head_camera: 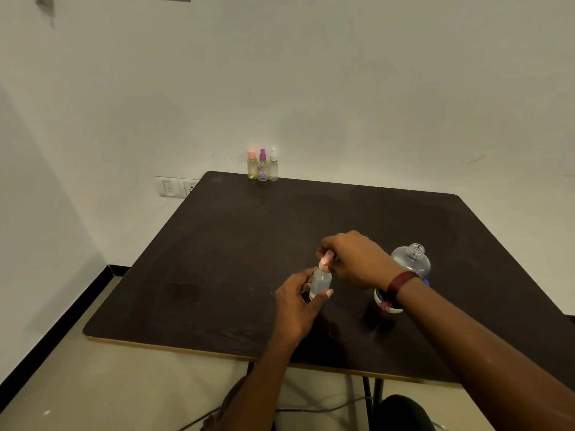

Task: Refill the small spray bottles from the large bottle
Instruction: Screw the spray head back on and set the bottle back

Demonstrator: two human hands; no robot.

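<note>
1. A row of three small spray bottles [263, 168] is standing upright at the far edge of the table [217, 259]. They are close together, capped pink, purple and white, and well apart from both hands.
2. The left hand [295, 301] is curling its fingers and thumb round the body of a clear small spray bottle [320, 279] near the table's middle. I cannot tell whether its base is touching the tabletop. It is probably feeling light, thin-walled and a little slick, so a gentle hold low on the body is looking safest.
3. The right hand [354, 259] is pinching the pink spray head [325, 261] on that bottle's neck, with the fingertips clamped on it. The head is likely turning easily if the body is kept from slipping.
4. The large bottle [410, 259] is standing just beyond the right wrist with its neck uncapped. It is likely weighing far more and wanting a full-hand grip round its body, since any tipping is risking a spill.
</note>
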